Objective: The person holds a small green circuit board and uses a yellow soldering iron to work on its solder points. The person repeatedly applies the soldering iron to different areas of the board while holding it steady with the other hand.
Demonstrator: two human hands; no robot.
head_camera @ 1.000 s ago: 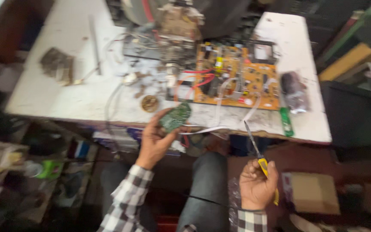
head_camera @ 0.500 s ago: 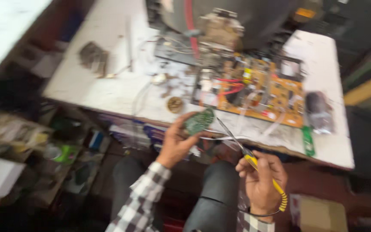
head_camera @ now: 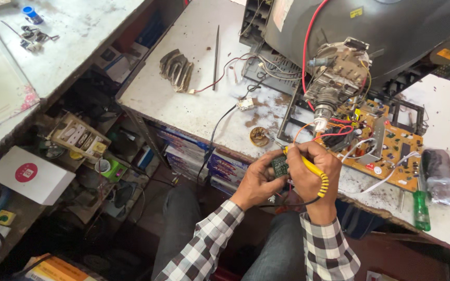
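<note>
Below the stained white workbench (head_camera: 199, 112), low at frame centre, the left hand (head_camera: 259, 182) pinches a small green circuit board (head_camera: 279, 166), seemingly light, stiff and fragile, best held by its edges, while the right hand (head_camera: 316, 171) grips a yellow-handled tool (head_camera: 308, 167).

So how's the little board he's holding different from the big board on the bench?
The small board is green and pinched in the left hand, with the right hand's yellow tool at it. The big board is orange-brown, much larger, and lies flat on the bench behind the tube set, with wires attached. Both are circuit boards.
</note>
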